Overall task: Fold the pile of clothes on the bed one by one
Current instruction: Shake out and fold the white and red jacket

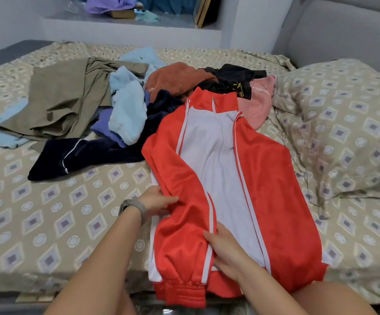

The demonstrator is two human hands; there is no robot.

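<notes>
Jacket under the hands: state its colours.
Red jacket with a white centre panel and white stripes, seen in the head view.

Both forearms are bare and sleeveless, with a grey wristband (132, 209) on the left wrist.

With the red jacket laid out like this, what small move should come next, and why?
Probably fold the other sleeve in. The left hand and right hand press one sleeve across the red jacket, while its far side lies spread on the bed.
</notes>
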